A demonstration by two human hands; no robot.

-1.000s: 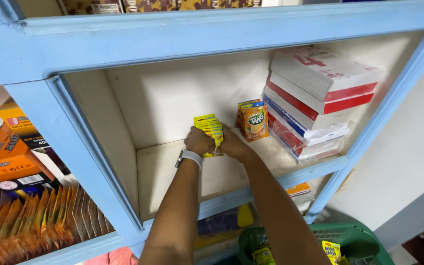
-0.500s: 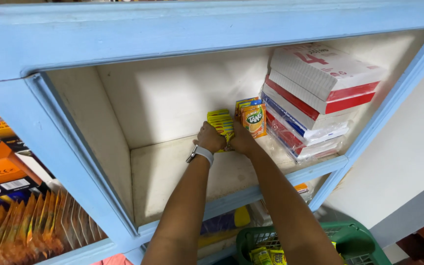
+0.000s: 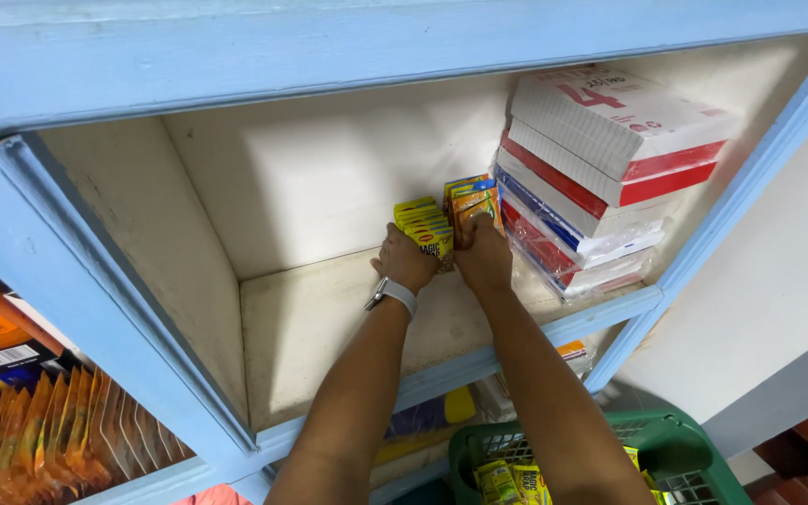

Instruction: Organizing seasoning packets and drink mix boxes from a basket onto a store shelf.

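Observation:
My left hand [image 3: 405, 261], with a grey watch on its wrist, grips a bundle of small yellow sachets [image 3: 425, 224] standing on the white shelf [image 3: 310, 327]. Right beside it my right hand [image 3: 484, 257] presses against a stack of orange and green packets [image 3: 472, 196], which stands against the pile of boxes. Both bundles stand side by side at the back of the shelf. My fingers hide the lower parts of the packets.
A pile of white, red and blue boxes [image 3: 600, 159] fills the shelf's right side. The blue frame [image 3: 142, 318] bounds the compartment. Orange packets [image 3: 21, 440] fill the lower left compartment. A green basket [image 3: 685, 449] with yellow sachets sits below.
Both hands have carried the yellow sachets to the right and further back, up against the orange packets. The view has shifted closer to the shelf.

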